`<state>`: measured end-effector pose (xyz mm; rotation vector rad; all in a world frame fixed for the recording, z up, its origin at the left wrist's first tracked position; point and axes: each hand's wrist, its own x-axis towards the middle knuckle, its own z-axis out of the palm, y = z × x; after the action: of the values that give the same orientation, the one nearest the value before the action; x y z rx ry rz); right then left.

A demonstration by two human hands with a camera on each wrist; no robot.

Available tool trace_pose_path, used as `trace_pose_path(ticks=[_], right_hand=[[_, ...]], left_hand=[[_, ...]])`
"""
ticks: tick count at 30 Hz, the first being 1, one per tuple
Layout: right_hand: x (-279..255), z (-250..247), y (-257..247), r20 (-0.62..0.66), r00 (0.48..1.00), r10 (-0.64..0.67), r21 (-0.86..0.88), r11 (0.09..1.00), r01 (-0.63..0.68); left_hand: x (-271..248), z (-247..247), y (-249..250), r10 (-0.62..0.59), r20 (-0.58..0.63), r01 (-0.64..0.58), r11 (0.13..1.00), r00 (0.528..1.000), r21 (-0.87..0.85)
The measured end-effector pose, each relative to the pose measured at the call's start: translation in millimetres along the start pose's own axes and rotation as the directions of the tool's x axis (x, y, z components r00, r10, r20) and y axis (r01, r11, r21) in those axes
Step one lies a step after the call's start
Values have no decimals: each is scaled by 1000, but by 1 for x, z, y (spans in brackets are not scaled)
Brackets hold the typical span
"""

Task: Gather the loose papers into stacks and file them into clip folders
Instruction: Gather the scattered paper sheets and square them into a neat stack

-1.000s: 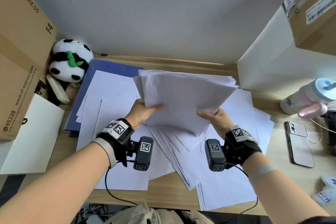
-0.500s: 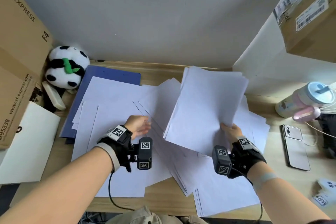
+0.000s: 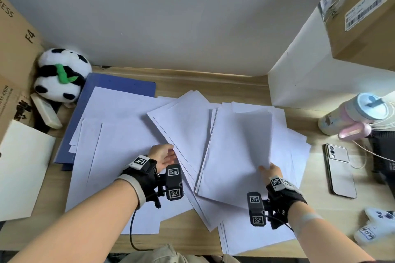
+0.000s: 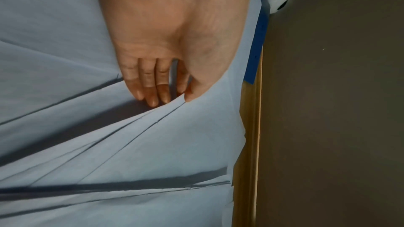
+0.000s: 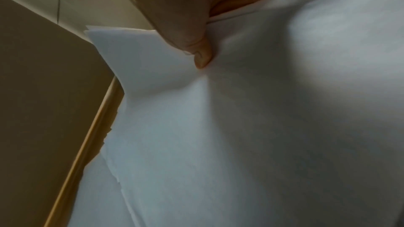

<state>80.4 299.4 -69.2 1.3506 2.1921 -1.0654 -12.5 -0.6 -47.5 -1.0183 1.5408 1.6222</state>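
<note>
A stack of white papers (image 3: pixel 235 151) lies tilted over the loose sheets at the right of the desk. My right hand (image 3: pixel 264 170) pinches its near right corner. The right wrist view shows the thumb (image 5: pixel 201 58) pressed on top of the stack (image 5: pixel 251 135). My left hand (image 3: pixel 171 156) is open at the left edge of several fanned sheets (image 3: pixel 183 126) in the middle. Its straight fingertips (image 4: pixel 153 100) touch the edge of those sheets (image 4: pixel 153 144). A blue clip folder (image 3: pixel 119 85) lies at the back left, mostly covered by more loose sheets (image 3: pixel 115 126).
A panda plush (image 3: pixel 62 74) and a cardboard box (image 3: pixel 12 49) stand at the left, with a white board (image 3: pixel 21 168) in front of them. At the right are a white box (image 3: pixel 310 70), a bottle (image 3: pixel 359 113), a phone (image 3: pixel 339 171) and a white controller (image 3: pixel 376 226).
My left hand let go of the stack and dropped to the fanned sheets. The right hand carried the stack to the right and lowered it onto the sheets there.
</note>
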Motion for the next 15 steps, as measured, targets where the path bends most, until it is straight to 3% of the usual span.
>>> trace_pose_path(ticks=[6,9,12,15], right_hand=[[2,7,5,60,998,12,19,1000,-13],[5,5,5,90,996,9,35,999,-12],[5,-4,6,93,995,36,10,999,-37],[7,-14,9,67,996,59,-22,998,-58]], left_hand=[[3,18,-5,22,65,-26,998,998,63],[10,25,-9,131,-39,-124,980,991,155],[17,16,1,316,-207,-257,929,926,268],[21,-7,18,411,-340,-321,901,846,291]])
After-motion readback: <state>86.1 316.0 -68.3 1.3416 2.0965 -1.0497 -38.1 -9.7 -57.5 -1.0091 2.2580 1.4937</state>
